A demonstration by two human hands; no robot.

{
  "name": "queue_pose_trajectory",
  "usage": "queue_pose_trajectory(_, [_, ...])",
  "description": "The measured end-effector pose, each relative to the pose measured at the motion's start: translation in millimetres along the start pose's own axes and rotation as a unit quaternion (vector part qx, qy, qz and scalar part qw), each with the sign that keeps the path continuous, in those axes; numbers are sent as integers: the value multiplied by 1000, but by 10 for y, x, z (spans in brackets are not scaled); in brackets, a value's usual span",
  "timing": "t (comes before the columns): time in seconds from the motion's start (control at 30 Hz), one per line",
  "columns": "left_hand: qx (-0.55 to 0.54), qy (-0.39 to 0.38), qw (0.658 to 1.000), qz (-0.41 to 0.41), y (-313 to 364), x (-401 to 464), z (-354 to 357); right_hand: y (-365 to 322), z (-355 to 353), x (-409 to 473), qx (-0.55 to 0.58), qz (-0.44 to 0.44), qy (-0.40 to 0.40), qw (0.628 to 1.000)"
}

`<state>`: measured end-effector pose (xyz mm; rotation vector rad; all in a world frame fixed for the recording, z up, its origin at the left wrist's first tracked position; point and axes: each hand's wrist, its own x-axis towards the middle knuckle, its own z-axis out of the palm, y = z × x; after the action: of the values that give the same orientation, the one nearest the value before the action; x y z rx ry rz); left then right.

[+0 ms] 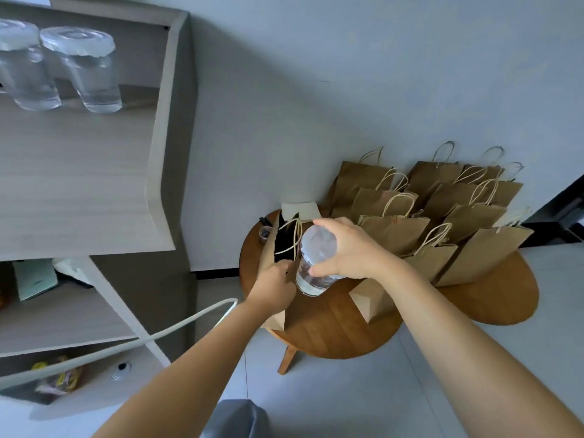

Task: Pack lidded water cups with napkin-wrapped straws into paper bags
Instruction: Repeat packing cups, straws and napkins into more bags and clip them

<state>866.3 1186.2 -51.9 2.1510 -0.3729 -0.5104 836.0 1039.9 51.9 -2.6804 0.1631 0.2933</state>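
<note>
The right hand [350,248] wraps its grip around a lidded water cup [314,263], carrying it just above the table [331,327] beside the open paper bag [278,248]. The left hand [275,284] pinches the bag's near rim, holding the mouth wide. This looks like the loading step; next, the cup wants lowering upright into the bag.

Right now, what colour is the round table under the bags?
Warm reddish-brown wood table, seen best in the head view.
</note>
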Motion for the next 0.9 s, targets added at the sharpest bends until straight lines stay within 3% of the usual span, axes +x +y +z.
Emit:
queue_pose_trajectory(0.37, [119, 117, 977, -131, -5, 786, 260, 553, -343, 610, -8, -22, 4, 1000])
queue_pose_trajectory(0.53, [252, 113, 936, -216, 135, 982, 314, 711, -477, 888, 14, -73, -17, 997])
queue_pose_trajectory(0.73, [211, 146, 926, -278, 134, 1134, 318, 848, -772, 1236, 51, -141, -39, 988])
queue_pose_trajectory(0.9, [246, 92, 917, -300, 101, 1167, 292, 841, -942, 1411, 66, -198, -43, 977])
